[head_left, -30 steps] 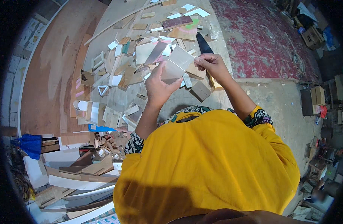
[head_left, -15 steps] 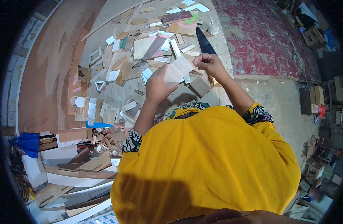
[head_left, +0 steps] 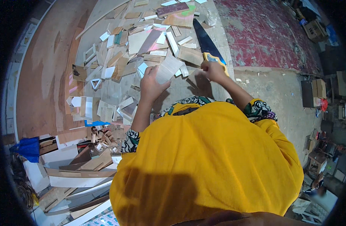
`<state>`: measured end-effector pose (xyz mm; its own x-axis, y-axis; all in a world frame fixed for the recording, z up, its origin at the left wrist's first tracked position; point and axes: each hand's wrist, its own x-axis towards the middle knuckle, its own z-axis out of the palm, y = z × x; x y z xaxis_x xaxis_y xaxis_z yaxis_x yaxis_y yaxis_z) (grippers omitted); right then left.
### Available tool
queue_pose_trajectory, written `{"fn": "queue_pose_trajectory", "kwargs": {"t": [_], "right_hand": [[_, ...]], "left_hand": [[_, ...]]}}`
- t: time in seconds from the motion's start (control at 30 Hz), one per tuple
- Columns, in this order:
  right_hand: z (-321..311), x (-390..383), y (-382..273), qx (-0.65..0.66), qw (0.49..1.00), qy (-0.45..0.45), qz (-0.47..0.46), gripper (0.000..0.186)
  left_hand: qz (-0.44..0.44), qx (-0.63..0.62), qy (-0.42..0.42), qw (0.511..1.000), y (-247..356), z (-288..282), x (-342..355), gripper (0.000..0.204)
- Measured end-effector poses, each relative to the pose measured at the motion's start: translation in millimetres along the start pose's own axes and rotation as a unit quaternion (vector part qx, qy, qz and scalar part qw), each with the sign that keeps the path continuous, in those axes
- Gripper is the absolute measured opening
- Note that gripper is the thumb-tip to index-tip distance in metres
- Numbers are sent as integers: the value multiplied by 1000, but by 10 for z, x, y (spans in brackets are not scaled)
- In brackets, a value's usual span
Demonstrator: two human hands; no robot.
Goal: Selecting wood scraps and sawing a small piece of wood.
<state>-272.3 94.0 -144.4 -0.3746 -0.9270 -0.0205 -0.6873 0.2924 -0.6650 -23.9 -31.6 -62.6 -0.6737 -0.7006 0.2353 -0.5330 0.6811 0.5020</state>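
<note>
My left hand (head_left: 152, 86) grips a thin, pale rectangular piece of wood (head_left: 169, 69) by its lower left edge, tilted above the worktable. My right hand (head_left: 214, 71) is closed, its fingers at the near corner of a flat brown wooden offcut (head_left: 190, 56), which they appear to grip; the fingertips are partly hidden. Just beyond this hand lies a handsaw (head_left: 207, 41) with a dark blade and a yellow handle. Scattered around both hands are wood offcuts, including a narrow white-edged strip (head_left: 172, 43).
The worktable (head_left: 122, 92) carries many loose offcuts and a small white triangular frame (head_left: 96, 83). A long brown board (head_left: 48, 75) runs along the left. Boards and scraps (head_left: 86, 165) pile up at lower left. Red worn flooring (head_left: 271, 37) lies at the right.
My right hand has moved down from beside the pale piece, toward the saw handle. The brown offcut near me has gone from its spot; one now shows farther off, at my right fingers.
</note>
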Motion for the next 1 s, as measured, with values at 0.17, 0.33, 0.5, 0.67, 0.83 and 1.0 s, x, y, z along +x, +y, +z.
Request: {"fn": "queue_pose_trajectory", "kwargs": {"t": [0.17, 0.33, 0.5, 0.67, 0.83, 1.0], "right_hand": [[327, -97, -198, -200, 976, -87, -19, 71], [214, -4, -456, -183, 965, -189, 19, 70], [329, 420, -655, -192, 968, -160, -37, 66], [293, 590, -968, -88, 990, -53, -99, 61], [244, 403, -1055, 138, 958, -246, 47, 52], [266, 232, -911, 367, 897, -241, 55, 34]], "left_hand": [[-21, -38, -34, 998, 2, 94, -197, 67], [-62, -45, -98, 992, 25, 162, -536, 67], [-84, -61, -101, 989, -18, 157, -657, 69], [-67, -41, -91, 993, -10, 166, -643, 70], [-55, -43, -42, 997, 24, 123, -587, 68], [-39, -50, -47, 997, 109, 82, -420, 68]]}}
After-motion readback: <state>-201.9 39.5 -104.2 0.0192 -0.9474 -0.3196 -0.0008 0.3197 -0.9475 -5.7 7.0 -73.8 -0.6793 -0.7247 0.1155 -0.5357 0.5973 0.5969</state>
